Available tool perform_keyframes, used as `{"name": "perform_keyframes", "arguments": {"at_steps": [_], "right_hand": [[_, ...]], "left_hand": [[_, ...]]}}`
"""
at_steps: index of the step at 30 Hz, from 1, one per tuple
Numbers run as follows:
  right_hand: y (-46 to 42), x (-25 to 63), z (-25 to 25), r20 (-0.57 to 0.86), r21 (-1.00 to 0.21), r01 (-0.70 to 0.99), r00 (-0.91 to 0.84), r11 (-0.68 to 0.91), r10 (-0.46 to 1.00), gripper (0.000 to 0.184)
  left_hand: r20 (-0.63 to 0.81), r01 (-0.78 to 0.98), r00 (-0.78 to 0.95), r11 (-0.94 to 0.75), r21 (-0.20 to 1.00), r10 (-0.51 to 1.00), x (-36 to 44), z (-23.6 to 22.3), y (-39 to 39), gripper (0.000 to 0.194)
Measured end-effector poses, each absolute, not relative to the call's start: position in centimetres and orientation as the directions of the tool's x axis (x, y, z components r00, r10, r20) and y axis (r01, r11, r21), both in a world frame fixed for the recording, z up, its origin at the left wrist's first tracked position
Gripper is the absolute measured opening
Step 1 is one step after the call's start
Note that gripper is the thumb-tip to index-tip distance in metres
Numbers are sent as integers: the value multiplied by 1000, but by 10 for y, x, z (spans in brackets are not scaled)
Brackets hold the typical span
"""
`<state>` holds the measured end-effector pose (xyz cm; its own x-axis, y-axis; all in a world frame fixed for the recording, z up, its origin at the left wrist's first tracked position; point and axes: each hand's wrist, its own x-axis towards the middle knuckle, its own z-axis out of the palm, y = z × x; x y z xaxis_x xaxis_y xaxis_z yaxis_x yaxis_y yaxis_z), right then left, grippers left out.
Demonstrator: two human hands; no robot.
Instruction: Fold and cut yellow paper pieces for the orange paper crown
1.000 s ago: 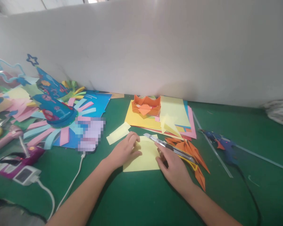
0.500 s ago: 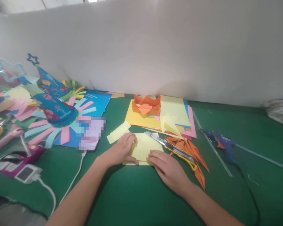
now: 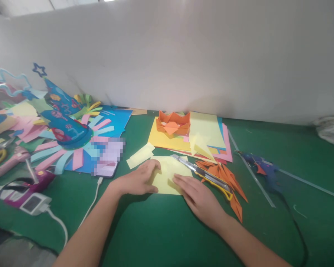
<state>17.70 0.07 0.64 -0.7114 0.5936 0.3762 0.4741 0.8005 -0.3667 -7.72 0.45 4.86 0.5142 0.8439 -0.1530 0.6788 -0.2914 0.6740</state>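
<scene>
A pale yellow sheet of paper [image 3: 167, 171] lies on the green tabletop between my hands. My left hand [image 3: 140, 178] rests at the sheet's left edge, thumb and fingers apart around its near corner. Stretched out over the sheet's lower right part is my right hand [image 3: 196, 194], its fingertips pressing on the paper. A yellow utility knife [image 3: 203, 173] with its blade out lies just beyond my right hand, tip over the sheet's far right corner. Under the knife are orange folded paper pieces [image 3: 224, 172]. Small pale yellow strips [image 3: 140, 155] lie to the upper left.
An orange paper crown [image 3: 172, 125] sits on stacked coloured paper [image 3: 153, 137] at the back. To the right is a blue glue gun [image 3: 263, 167] with clear glue sticks. Decorated cone hats [image 3: 65, 126], a phone [image 3: 111, 155], and a power strip [image 3: 30, 200] with cables occupy the left.
The sheet's near edge, doubled up slightly before, now lies flatter as one edge. My left hand has shifted a little left and its thumb has drawn back. The right hand has barely moved.
</scene>
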Motion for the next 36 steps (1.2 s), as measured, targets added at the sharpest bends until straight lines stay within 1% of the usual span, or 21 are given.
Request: {"name": "perform_keyframes", "arguments": {"at_steps": [3, 6, 9, 11, 15, 17, 20, 23, 26, 28, 31, 33, 36], "right_hand": [[4, 178, 4, 406, -415, 526, -624, 743, 668, 35], [8, 179, 3, 423, -471, 570, -524, 674, 739, 30], [9, 179, 4, 390, -506, 596, -486, 623, 782, 38], [8, 179, 5, 372, -485, 609, -506, 628, 778, 46], [6, 178, 8, 360, -386, 589, -613, 710, 704, 53], [6, 178, 9, 354, -339, 555, -673, 759, 650, 52], [5, 176, 10, 319, -271, 502, -758, 821, 569, 47], [5, 174, 10, 266, -238, 478, -805, 845, 530, 44], [5, 174, 10, 237, -250, 478, -813, 842, 532, 43], [6, 175, 11, 220, -261, 474, -819, 841, 530, 42], [7, 177, 11, 185, -284, 462, -833, 840, 521, 42], [9, 178, 10, 179, -320, 451, -834, 833, 521, 42], [11, 180, 8, 194, -377, 444, -820, 813, 538, 42]], "left_hand": [[-162, 685, 485, -258, 681, 859, -74, 48, 4, 46], [-105, 667, 523, -330, 668, 846, -70, 48, 5, 42], [-37, 662, 564, -424, 618, 825, -67, 47, 6, 29], [-30, 670, 573, -447, 592, 819, -67, 46, 7, 24], [-12, 680, 565, -457, 573, 825, -67, 44, 7, 23], [21, 680, 558, -472, 561, 830, -65, 44, 8, 22], [59, 690, 556, -500, 524, 829, -62, 44, 9, 20], [68, 684, 559, -506, 525, 826, -61, 43, 9, 21], [80, 639, 565, -497, 587, 821, -63, 41, 9, 19], [80, 628, 526, -451, 634, 847, -65, 39, 9, 24], [83, 611, 466, -389, 689, 881, -66, 36, 10, 26], [100, 585, 492, -413, 698, 865, -67, 35, 11, 28], [96, 571, 538, -446, 689, 837, -67, 35, 11, 36]]}}
